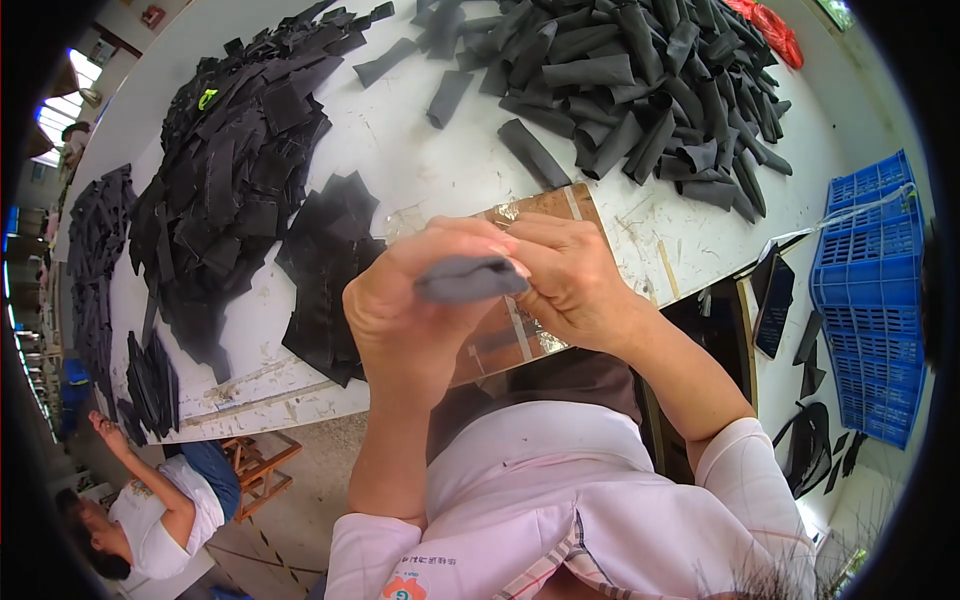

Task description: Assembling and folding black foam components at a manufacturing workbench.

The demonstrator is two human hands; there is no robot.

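— White, that worktop (420,170) was, scuffed and long, and nearly buried. What took up the most room?

— The heap of flat black pieces (235,170) along its left side, running up toward the far-left corner. Next in size, the mound of dark grey rolled tubes (640,80) at the far-right corner, with a few strays lying loose toward the middle.

— And off the worktop?

— A blue slotted crate (870,300) stood past the right edge. Another person in a white shirt (160,520) crouched below the near-left corner.

— Closer to the worker?

— A smaller stack of black pieces (330,270) lay near the near edge, just left of a brown board (545,215) patched with shiny tape.

— So what were the hands doing?

— Both were raised above that board, at the near edge. The left hand (410,310) was curled around one grey fabric piece (470,278), folded or rolled flat, thumb and fingers pinching it. The right hand (570,275) gripped the same piece at its right end, fingertips pressed onto it. The two hands touched each other there.
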